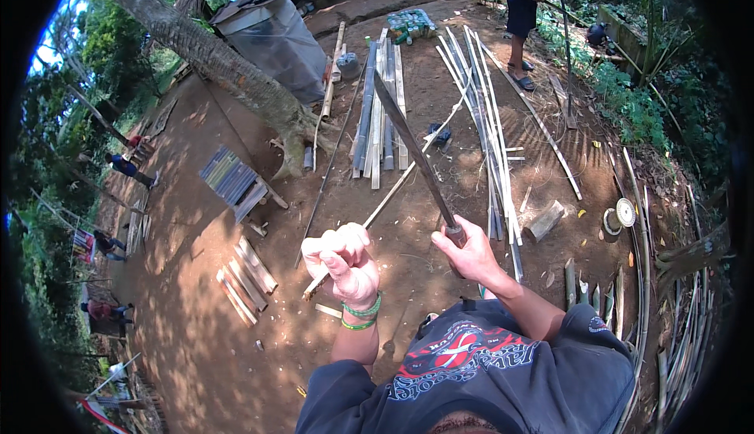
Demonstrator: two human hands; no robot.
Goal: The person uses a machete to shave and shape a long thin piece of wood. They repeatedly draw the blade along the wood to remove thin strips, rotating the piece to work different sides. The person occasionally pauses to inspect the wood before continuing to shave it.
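Observation:
My right hand [470,252] grips the handle of a long dark machete [410,139], its blade pointing up and away to the left. My left hand [345,263] is closed in a fist around the near end of a long thin bamboo strip [408,171] that runs away diagonally to the upper right across the dirt. The blade crosses over the strip a little beyond my hands. Green bands sit on my left wrist.
A pile of split bamboo slats [381,108] and long thin strips [487,120] lie ahead on bare earth. A leaning palm trunk [228,69], a tarp-covered heap [279,41], a small slatted bench [232,179], a wood block [546,220]. A person [518,10] stands at the far end.

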